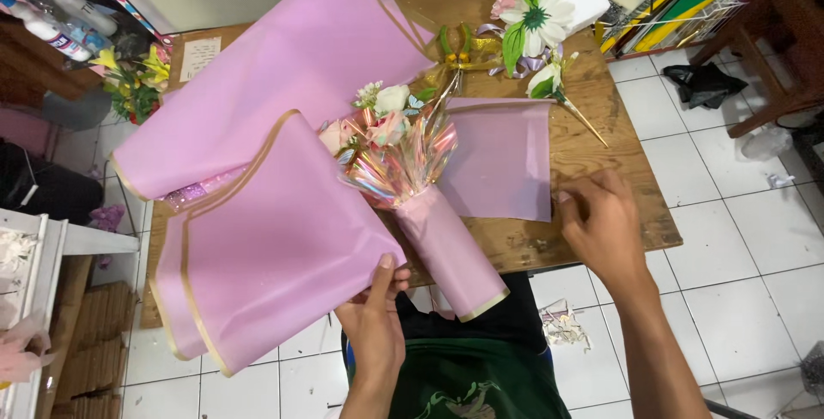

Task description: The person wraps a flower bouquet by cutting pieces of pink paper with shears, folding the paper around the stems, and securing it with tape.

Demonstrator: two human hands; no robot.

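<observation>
head view, looking down over a wooden table (601, 148); the left hand (375, 316) pinches the lower edge of one large pink wrapping sheet with a gold border (266, 256), thumb on top, fingers curled beneath it; just right of that thumb lies one small bouquet (403, 170), its pink-wrapped stem (451, 252) slanting down past the table edge, iridescent cellophane flaring above it around a few pale flowers; the right hand (601, 221) sits on the table, fingers bent and closed down at the lower right corner of a second, smaller pink sheet (502, 157); whether they actually grip that corner, cannot tell; a third pink sheet (275, 75), the biggest, spreads up and away beyond the left fingers, toward the far side; so three pink sheets counted; well beyond the right fingers, one large white artificial flower with green leaves (536, 15), a smaller white one on a stick (549, 80) beside it, and one gold ribbon bow (463, 50); far off past the left hand, one yellow and red flower bunch (133, 84) at the table's corner; white tiled floor (738, 239) beneath.
</observation>
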